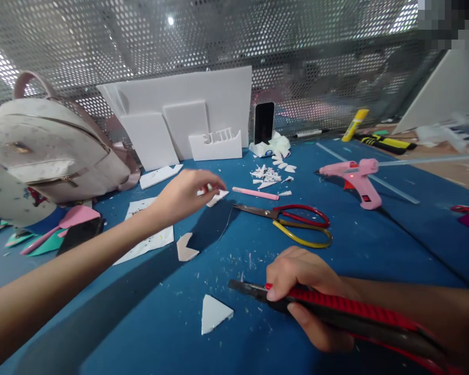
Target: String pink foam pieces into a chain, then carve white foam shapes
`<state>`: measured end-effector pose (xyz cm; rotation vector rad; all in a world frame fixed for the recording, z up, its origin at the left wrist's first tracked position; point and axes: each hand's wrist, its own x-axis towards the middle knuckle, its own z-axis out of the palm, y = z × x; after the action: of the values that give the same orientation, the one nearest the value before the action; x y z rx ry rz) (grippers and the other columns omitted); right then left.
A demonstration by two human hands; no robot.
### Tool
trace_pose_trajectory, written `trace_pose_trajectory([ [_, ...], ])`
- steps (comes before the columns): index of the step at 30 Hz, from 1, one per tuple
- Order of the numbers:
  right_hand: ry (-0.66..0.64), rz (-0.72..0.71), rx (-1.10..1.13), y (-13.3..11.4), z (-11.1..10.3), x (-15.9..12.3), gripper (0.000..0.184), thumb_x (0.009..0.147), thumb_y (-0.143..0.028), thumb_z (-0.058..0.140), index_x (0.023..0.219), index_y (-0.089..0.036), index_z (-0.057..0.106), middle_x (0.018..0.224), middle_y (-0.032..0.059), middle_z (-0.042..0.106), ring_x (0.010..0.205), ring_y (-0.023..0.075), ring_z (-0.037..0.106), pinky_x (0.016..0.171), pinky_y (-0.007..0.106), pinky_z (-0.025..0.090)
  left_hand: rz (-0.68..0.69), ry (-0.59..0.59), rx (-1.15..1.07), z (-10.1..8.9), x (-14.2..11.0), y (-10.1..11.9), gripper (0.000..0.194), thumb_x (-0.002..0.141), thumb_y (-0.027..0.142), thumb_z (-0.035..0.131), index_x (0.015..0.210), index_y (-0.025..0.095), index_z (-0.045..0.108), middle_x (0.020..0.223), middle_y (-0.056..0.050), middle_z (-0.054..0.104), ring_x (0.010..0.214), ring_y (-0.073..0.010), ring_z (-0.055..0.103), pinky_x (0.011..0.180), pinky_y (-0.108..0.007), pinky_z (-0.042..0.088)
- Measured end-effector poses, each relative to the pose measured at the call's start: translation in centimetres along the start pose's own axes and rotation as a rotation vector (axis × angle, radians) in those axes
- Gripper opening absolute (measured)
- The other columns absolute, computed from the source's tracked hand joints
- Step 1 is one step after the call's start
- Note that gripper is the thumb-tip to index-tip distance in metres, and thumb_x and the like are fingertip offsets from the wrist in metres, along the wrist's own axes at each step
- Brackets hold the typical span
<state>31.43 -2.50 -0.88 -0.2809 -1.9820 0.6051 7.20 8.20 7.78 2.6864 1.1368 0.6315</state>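
Observation:
My left hand (187,195) reaches forward over the blue table (394,245), its fingers pinched on a small white foam piece (218,197). My right hand (305,291) lies near the front edge, closed around a red and black utility knife (336,312) whose tip points left. Two white foam offcuts lie between them: a notched one (185,247) and a triangle (214,312). Scissors (297,224) with red and yellow handles lie just beyond my right hand.
A pink glue gun (355,179) stands at right, a pink stick (255,194) and foam scraps (271,174) at centre. White foam boards (187,117) and a phone (264,122) lean on the mesh wall. A pale backpack (50,146) sits at left.

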Motion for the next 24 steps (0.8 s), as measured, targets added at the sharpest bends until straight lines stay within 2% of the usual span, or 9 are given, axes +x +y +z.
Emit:
trace_pose_trajectory([
  [4,0.024,0.013,0.024,0.3,0.1,0.3,0.014,0.083,-0.024,0.050,0.096,-0.022,0.055,0.061,-0.0024,0.052,0.047,0.0136,0.052,0.045,0.025,0.038,-0.134,-0.211,-0.180,-0.8,-7.5,2.5,0.019,0.092,0.014,0.056,0.095,0.022,0.073,0.086,-0.001,0.075,0.075,-0.0145,0.068,0.068,-0.025,0.051],
  [6,0.021,0.018,0.044,0.4,0.1,0.4,0.017,0.082,-0.021,0.050,0.098,-0.021,0.056,0.063,-0.0020,0.053,0.047,0.0130,0.052,0.045,0.025,0.036,-0.116,-0.325,-0.313,-0.7,-10.2,4.0,0.021,0.093,0.012,0.058,0.104,0.025,0.070,0.099,-0.001,0.073,0.089,-0.0150,0.068,0.079,-0.026,0.052],
  [7,0.015,0.022,0.052,0.4,0.1,0.5,0.018,0.081,-0.020,0.050,0.099,-0.021,0.056,0.064,-0.0019,0.053,0.047,0.0127,0.051,0.045,0.025,0.036,-0.094,-0.398,-0.362,-0.5,-11.2,4.6,0.030,0.090,0.011,0.064,0.115,0.027,0.067,0.113,-0.002,0.071,0.103,-0.0173,0.066,0.091,-0.028,0.051],
  [9,0.011,0.039,0.061,0.3,0.1,0.5,0.020,0.081,-0.019,0.050,0.100,-0.021,0.056,0.064,-0.0023,0.052,0.047,0.0123,0.051,0.045,0.025,0.034,-0.063,-0.494,-0.393,-0.1,-12.4,5.7,0.051,0.085,0.008,0.071,0.129,0.031,0.059,0.126,-0.004,0.064,0.112,-0.0199,0.062,0.096,-0.030,0.049],
  [12,0.007,0.079,0.058,0.1,0.2,0.5,0.021,0.081,-0.018,0.049,0.100,-0.022,0.056,0.065,-0.0026,0.052,0.048,0.0118,0.050,0.046,0.026,0.034,-0.051,-0.529,-0.311,0.8,-12.9,6.6,0.061,0.081,0.009,0.076,0.133,0.032,0.054,0.122,-0.005,0.063,0.106,-0.0230,0.062,0.090,-0.033,0.050],
  [15,0.011,0.076,0.058,0.0,0.2,0.5,0.022,0.079,-0.017,0.049,0.100,-0.021,0.056,0.065,-0.0028,0.053,0.048,0.0110,0.051,0.047,0.026,0.035,-0.081,-0.522,-0.219,1.8,-12.6,7.1,0.042,0.081,0.030,0.081,0.117,0.025,0.059,0.107,-0.005,0.065,0.093,-0.0244,0.062,0.077,-0.035,0.050],
  [18,0.018,0.087,0.046,0.1,0.1,0.5,0.023,0.077,-0.016,0.051,0.099,-0.021,0.056,0.065,-0.0037,0.053,0.048,0.0103,0.050,0.047,0.025,0.036,-0.100,-0.420,-0.156,3.0,-12.7,7.5,0.039,0.087,0.050,0.072,0.104,0.019,0.055,0.093,-0.005,0.066,0.081,-0.0242,0.061,0.069,-0.036,0.047],
  [22,-0.035,0.140,-0.024,0.2,-0.1,0.3,0.023,0.079,-0.015,0.052,0.100,-0.022,0.055,0.064,-0.0047,0.053,0.046,0.0093,0.048,0.046,0.024,0.034,-0.095,-0.224,-0.194,4.1,-13.6,7.7,0.036,0.095,0.047,0.062,0.115,0.020,0.046,0.081,0.000,0.065,0.070,-0.0199,0.058,0.063,-0.031,0.045],
  [24,-0.084,0.176,-0.043,0.0,-0.1,0.2,0.023,0.080,-0.014,0.052,0.102,-0.023,0.052,0.062,-0.0056,0.052,0.045,0.0095,0.048,0.046,0.023,0.034,-0.054,-0.152,-0.225,4.2,-14.0,7.6,0.025,0.098,0.044,0.057,0.106,0.021,0.050,0.078,0.001,0.064,0.066,-0.0177,0.058,0.060,-0.029,0.044],
])
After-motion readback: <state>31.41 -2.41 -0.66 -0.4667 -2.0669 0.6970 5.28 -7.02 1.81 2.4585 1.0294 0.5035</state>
